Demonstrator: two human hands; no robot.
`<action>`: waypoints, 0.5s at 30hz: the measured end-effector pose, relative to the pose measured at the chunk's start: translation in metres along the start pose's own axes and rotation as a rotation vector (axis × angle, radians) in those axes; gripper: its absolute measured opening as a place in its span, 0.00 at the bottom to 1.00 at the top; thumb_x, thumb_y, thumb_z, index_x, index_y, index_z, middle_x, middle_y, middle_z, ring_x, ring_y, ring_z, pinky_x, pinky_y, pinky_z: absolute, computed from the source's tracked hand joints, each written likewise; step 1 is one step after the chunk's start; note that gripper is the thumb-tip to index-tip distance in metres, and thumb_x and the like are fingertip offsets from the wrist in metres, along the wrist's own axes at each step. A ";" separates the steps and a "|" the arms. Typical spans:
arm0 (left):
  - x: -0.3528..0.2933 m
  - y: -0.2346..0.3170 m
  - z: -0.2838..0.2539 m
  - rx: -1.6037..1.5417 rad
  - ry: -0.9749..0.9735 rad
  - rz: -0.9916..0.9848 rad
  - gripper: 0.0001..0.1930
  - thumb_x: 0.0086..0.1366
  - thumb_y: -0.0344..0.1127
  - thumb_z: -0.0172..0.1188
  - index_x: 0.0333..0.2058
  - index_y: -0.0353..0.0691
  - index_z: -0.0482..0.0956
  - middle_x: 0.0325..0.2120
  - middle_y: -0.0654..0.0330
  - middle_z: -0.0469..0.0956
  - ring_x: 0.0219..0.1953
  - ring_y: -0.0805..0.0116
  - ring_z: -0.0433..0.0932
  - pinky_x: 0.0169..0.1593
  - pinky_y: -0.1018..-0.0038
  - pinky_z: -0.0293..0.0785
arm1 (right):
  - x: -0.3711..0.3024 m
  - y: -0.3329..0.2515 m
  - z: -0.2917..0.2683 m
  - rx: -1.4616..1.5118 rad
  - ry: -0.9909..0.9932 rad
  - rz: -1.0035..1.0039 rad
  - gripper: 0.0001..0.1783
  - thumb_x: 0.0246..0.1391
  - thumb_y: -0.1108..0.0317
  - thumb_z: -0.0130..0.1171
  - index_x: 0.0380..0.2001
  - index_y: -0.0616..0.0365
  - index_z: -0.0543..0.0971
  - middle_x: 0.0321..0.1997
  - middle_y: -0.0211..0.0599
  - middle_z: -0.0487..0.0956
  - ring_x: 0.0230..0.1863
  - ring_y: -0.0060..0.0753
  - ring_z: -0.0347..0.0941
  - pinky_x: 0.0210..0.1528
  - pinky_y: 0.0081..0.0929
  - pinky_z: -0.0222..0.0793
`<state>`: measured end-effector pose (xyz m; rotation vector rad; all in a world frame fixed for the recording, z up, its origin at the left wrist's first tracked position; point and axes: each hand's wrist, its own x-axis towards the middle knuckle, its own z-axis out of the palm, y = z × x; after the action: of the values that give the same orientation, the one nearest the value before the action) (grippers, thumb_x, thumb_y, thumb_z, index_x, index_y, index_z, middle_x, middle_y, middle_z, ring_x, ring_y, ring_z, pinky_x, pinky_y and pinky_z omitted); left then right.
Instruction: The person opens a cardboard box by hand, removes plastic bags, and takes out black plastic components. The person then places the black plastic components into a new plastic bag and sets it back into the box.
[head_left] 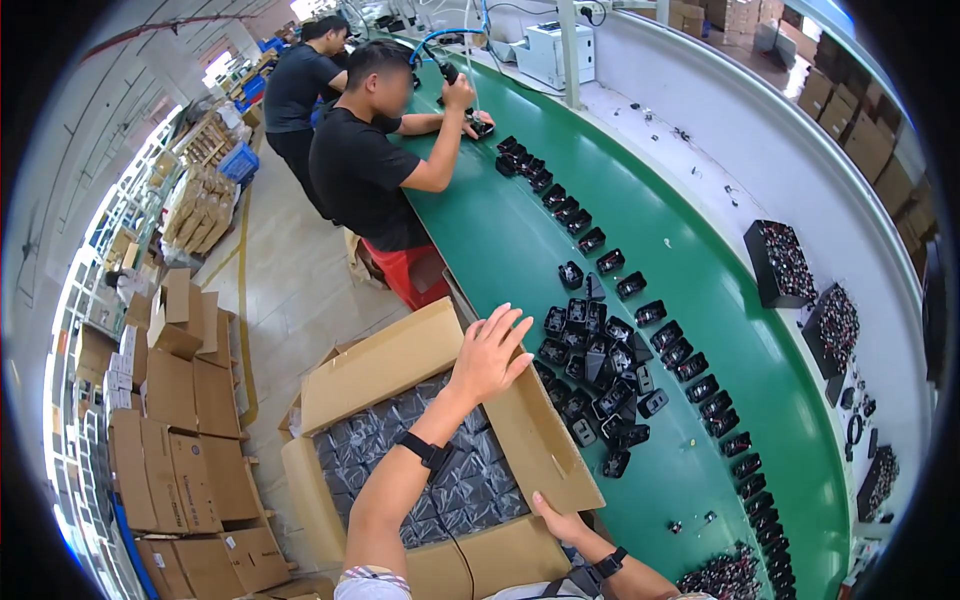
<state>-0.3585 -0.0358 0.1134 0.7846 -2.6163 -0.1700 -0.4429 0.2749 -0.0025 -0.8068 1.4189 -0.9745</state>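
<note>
Cardboard box (375, 368), low mid. frame: flaps (545, 440) up, so opening looks done; bagged dark pcs. (478, 490) left inside. Your L hand (487, 358): spread wide, nothing gripped. R hand (562, 522): thumb on flap corner, can't tell grip.

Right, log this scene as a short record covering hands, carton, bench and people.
Left hand: fingers spread over the carton's far right corner; contact unclear
Right hand: at the near end of the right flap, thumb showing
Carton: open, holding wrapped dark pieces
Bench: green, bearing a heap of black parts and a long row of black parts
People: nearer co-worker holding a black tool; another person beyond
</note>
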 end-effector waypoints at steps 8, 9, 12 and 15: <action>-0.003 -0.003 0.034 -0.002 -0.092 0.049 0.29 0.67 0.53 0.51 0.62 0.46 0.65 0.63 0.56 0.63 0.67 0.58 0.57 0.63 0.51 0.57 | -0.014 0.002 0.026 0.184 0.024 0.151 0.29 0.67 0.52 0.49 0.60 0.65 0.67 0.60 0.39 0.71 0.60 0.33 0.65 0.63 0.30 0.59; -0.004 -0.005 0.043 -0.007 -0.114 0.050 0.29 0.67 0.53 0.50 0.63 0.46 0.65 0.63 0.56 0.62 0.68 0.58 0.55 0.63 0.51 0.56 | -0.015 0.003 0.029 0.211 0.030 0.203 0.31 0.67 0.51 0.49 0.62 0.65 0.65 0.62 0.39 0.69 0.62 0.33 0.63 0.65 0.30 0.57; -0.009 -0.012 0.059 0.004 -0.186 0.041 0.29 0.68 0.54 0.49 0.63 0.47 0.65 0.63 0.57 0.62 0.68 0.59 0.55 0.63 0.51 0.56 | -0.022 0.014 0.034 0.119 -0.048 0.198 0.29 0.67 0.54 0.49 0.63 0.63 0.65 0.63 0.39 0.69 0.64 0.34 0.63 0.66 0.32 0.56; -0.012 -0.011 0.076 0.086 -0.455 -0.032 0.29 0.68 0.57 0.46 0.62 0.48 0.66 0.64 0.58 0.62 0.69 0.60 0.54 0.64 0.49 0.54 | -0.028 0.024 0.055 0.746 -0.027 0.313 0.29 0.66 0.56 0.51 0.64 0.60 0.64 0.65 0.38 0.67 0.65 0.35 0.62 0.67 0.35 0.55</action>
<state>-0.3756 -0.0383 0.0378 0.9054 -3.0550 -0.2749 -0.3838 0.3039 -0.0112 -0.0428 0.9945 -1.1244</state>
